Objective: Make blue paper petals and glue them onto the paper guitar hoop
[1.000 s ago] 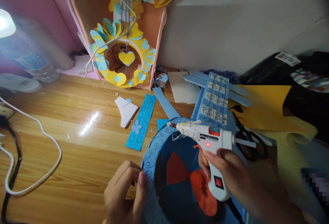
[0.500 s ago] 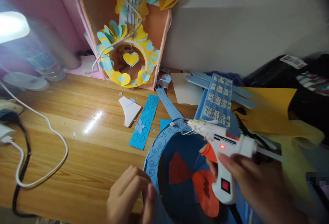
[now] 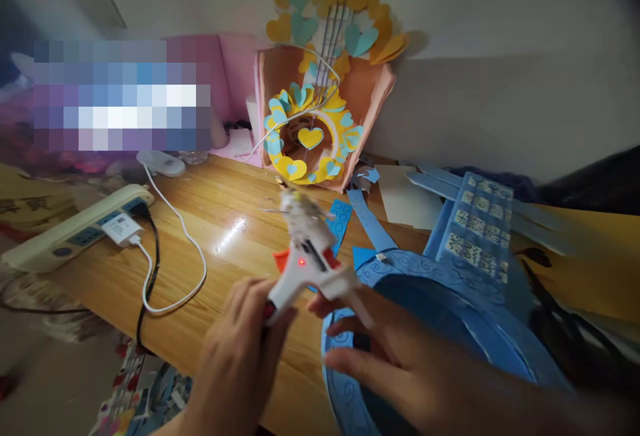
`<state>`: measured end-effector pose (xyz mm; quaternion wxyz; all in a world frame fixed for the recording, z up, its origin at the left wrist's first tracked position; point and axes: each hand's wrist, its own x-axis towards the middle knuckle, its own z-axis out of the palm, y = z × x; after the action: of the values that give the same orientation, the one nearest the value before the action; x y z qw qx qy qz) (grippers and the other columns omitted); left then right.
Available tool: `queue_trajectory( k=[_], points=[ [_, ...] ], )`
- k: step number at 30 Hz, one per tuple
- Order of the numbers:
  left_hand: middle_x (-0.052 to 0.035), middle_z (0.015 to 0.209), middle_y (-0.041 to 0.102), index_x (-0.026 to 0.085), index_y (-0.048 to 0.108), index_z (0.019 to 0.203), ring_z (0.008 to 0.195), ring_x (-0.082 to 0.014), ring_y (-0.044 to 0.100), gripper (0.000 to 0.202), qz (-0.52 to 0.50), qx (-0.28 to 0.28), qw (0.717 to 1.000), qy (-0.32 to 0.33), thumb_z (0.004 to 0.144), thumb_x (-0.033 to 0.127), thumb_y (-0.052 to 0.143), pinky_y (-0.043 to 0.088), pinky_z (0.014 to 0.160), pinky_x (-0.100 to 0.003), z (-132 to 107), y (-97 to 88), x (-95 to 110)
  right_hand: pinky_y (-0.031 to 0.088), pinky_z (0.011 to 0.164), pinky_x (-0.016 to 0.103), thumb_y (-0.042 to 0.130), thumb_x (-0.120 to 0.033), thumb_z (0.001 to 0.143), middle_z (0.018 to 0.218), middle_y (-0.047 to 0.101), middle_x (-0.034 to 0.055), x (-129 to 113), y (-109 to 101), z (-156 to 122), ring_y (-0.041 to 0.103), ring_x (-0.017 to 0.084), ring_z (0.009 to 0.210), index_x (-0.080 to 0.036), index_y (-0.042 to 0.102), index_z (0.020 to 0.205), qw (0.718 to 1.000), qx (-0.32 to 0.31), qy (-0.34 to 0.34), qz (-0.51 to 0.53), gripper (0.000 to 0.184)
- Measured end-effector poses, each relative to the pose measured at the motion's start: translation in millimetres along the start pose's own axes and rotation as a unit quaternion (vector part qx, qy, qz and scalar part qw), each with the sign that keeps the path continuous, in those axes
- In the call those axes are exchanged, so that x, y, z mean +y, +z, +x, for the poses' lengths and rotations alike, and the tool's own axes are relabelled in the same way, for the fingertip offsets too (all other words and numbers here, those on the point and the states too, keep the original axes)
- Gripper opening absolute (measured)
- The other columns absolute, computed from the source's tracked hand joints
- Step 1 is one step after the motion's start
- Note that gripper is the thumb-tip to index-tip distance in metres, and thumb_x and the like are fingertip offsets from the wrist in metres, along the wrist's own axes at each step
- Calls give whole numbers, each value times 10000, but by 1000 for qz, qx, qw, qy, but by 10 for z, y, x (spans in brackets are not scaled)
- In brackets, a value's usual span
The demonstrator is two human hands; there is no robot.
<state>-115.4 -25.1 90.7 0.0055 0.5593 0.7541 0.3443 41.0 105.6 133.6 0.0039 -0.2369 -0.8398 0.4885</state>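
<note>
A white hot glue gun [image 3: 306, 259] with an orange trigger and a lit red light is tilted over the table, its nozzle pointing up and away. My left hand [image 3: 235, 349] is closed around the lower end of its handle. My right hand [image 3: 400, 349] is just behind the gun, close to the glue stick [image 3: 361, 311] that sticks out of its back; its fingers are apart and slightly blurred. Below my right hand is a blue round-holed cardboard piece [image 3: 425, 266] with drawn swirls along its rim. A patterned blue neck [image 3: 475, 223] extends from it.
A cardboard guitar [image 3: 375, 103] with yellow and teal paper hearts leans on the wall. A power strip [image 3: 80, 229] with a white charger and cables lies left. Blue paper strips [image 3: 370, 219] lie behind the blue piece. Black scissors [image 3: 560, 309] are at right.
The view has swung left. The glue gun has moved left, away from the blue rim, and passed from my right hand to my left hand. My right hand's fingers have come off the handle.
</note>
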Motion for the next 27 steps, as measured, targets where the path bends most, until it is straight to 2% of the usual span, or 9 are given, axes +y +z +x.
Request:
queue_trajectory(
  k=[3,4,7,8,11,16,21,25,27],
  points=[
    [-29,794,501,194,461,886,707,-186,506,166,92,25,992,-80,934,333,383,429,641,-293,102,-75,-490,492,767,270,533,-202,818,937,692,7,-116,-303,216,639,166,867,-263,648,995,980,-185,-10,-69,219],
    [-35,780,502,196,455,847,718,-199,502,185,125,5,988,-92,930,341,376,423,639,-302,167,-80,-667,483,736,263,542,-224,828,889,697,-4,-119,-414,321,640,160,828,-257,664,922,975,-194,-11,-113,157],
    [-67,788,535,188,482,812,748,-234,501,199,191,-40,976,-100,912,320,371,418,672,-339,392,-44,-1137,453,683,272,559,-227,830,853,692,19,-34,-636,744,628,165,786,-205,660,869,952,-94,-37,-287,111],
    [-75,793,547,185,498,815,753,-239,504,199,199,-52,974,-97,906,303,367,418,682,-345,461,-23,-1253,443,670,275,555,-182,820,854,689,41,13,-655,898,625,173,784,-179,657,866,931,-73,-54,-354,112],
    [-90,817,559,173,549,852,778,-248,506,229,220,-78,969,-85,894,319,377,426,712,-358,597,32,-1458,419,704,308,607,-99,752,885,685,98,156,-575,1277,613,234,873,-136,670,795,909,-99,-69,-400,85],
    [-142,945,541,145,581,933,889,-294,486,285,244,-73,964,-79,867,378,431,437,781,-411,627,36,-1529,410,690,274,685,-104,704,924,686,78,308,-351,1500,605,215,907,-160,679,827,893,-176,-78,-407,135],
    [-149,998,547,111,557,1045,949,-295,506,328,246,-48,965,-80,840,362,509,445,839,-408,526,28,-1513,397,650,270,726,-149,677,882,682,80,420,-288,1547,604,207,859,-155,672,810,891,-200,-85,-399,144],
    [-210,1225,455,90,469,1168,1155,-347,413,395,262,39,960,-91,867,345,489,360,962,-496,350,16,-1168,391,633,251,700,-110,687,833,686,58,469,-283,1560,605,175,802,-154,668,779,898,-210,-91,-375,106],
    [-186,1225,466,134,441,1195,1160,-319,429,351,220,81,971,-49,883,289,486,360,971,-500,272,25,-887,392,626,250,697,-109,683,817,686,58,469,-291,1555,603,171,785,-148,667,765,904,-207,-95,-362,96]
  ],
)
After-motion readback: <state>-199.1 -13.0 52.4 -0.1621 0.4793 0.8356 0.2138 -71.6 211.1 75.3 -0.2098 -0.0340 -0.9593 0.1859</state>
